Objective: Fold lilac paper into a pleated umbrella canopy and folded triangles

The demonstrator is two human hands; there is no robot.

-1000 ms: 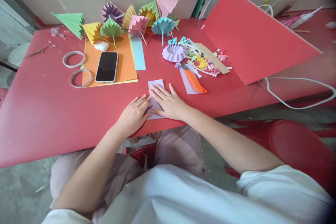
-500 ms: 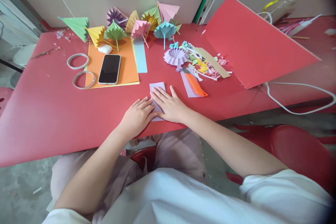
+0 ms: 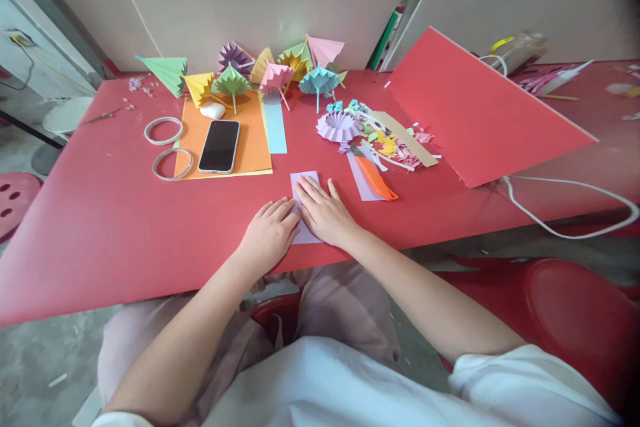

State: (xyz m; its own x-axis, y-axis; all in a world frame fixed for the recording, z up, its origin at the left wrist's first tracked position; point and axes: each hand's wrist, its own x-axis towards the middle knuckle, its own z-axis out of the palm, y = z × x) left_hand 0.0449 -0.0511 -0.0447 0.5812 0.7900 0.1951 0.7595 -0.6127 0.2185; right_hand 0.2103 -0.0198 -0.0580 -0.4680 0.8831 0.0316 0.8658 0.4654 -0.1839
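We press the left hand (image 3: 269, 235) and right hand (image 3: 325, 213) flat, fingers extended and grasping nothing, on the small folded lilac paper sheet (image 3: 305, 183). The sheet lies near the front edge of the red counter (image 3: 100, 213), just left of the orange plastic comb (image 3: 375, 178).

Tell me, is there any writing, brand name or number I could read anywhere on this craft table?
None can be read.
The phone lies with a dark, blank screen on the orange sheet.
The lilac paper under both hands shows no print.
The folded paper umbrellas and the orange comb carry no visible lettering.
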